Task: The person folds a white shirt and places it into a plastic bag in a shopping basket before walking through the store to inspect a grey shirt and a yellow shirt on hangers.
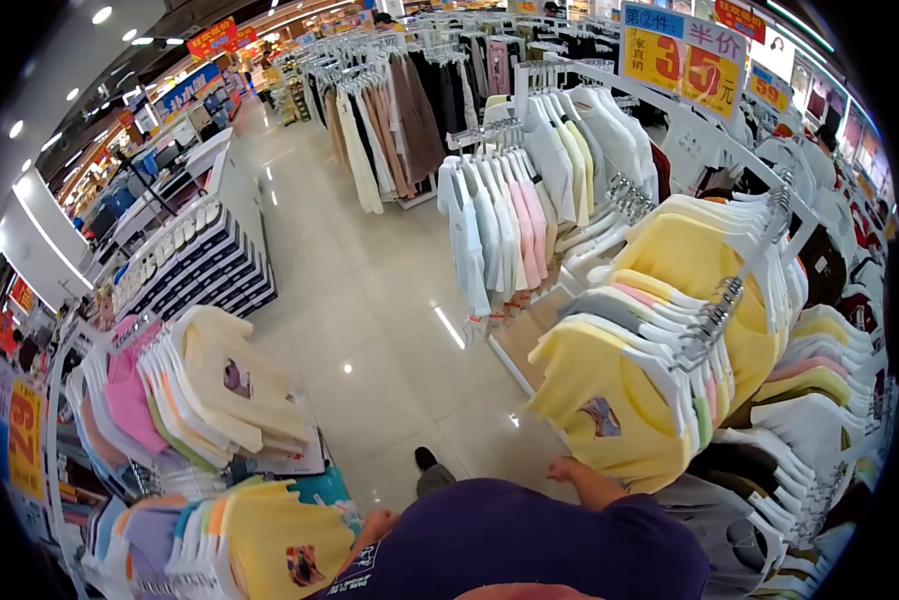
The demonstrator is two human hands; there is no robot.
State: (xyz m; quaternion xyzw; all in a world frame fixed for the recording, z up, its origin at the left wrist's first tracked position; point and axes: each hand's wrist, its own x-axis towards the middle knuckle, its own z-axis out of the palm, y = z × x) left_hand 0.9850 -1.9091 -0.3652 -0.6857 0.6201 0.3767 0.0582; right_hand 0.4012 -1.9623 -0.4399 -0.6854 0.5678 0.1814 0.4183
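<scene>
My left hand [378, 524] hangs low beside my body, small in view, its fingers loosely curled, with no object seen in it. Nearest to it is a yellow T-shirt [275, 535] with a printed picture, hanging on the lower left rack. On the other side, my right hand [564, 470] is held out from my body, fingers curled in and nothing visible in them. It is just left of a yellow sweatshirt [610, 400] on a white hanger; I see a small gap between them.
A tiled aisle [370, 350] runs ahead between clothes racks. Stacked shoe boxes [210, 265] stand at the left. Pastel tops [495, 215] and hanging trousers [380, 120] are farther on. A price sign [682, 65] tops the right rack. My shoe [426, 458] is on the floor.
</scene>
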